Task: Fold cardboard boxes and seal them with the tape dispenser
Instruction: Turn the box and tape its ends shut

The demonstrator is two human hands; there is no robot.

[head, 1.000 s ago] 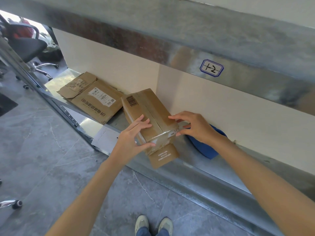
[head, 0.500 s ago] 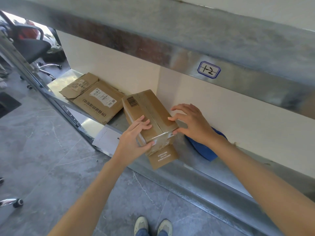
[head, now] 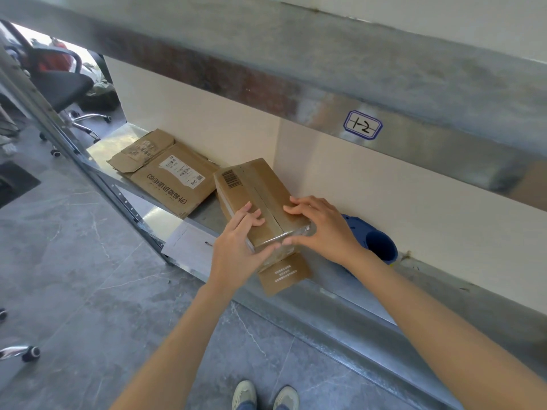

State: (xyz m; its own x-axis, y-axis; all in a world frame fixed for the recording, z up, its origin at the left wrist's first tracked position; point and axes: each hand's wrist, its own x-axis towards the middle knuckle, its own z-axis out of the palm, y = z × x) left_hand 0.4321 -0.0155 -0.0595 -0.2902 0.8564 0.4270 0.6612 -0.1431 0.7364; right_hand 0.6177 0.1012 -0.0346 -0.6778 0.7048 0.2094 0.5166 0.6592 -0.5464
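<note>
A closed brown cardboard box [head: 254,184] with a barcode lies on the metal shelf [head: 340,315]. Shiny clear tape wraps its near end. My left hand [head: 236,250] holds that near end, fingers on top and thumb on the end face. My right hand [head: 322,229] presses spread fingers on the top by the taped edge, thumb at the near corner. A blue tape dispenser [head: 379,244] lies on the shelf just behind my right wrist, partly hidden. A brown flap [head: 284,275] sticks out from under the box.
A flattened cardboard box [head: 168,176] with a shipping label lies to the left on the shelf. An upper metal shelf [head: 296,54] labelled 1-2 overhangs. White paper [head: 189,250] sits at the shelf edge. An office chair [head: 59,84] stands far left.
My right hand let go of the tape at the box's right corner and moved onto the top of the box. My left hand stayed on the near end.
</note>
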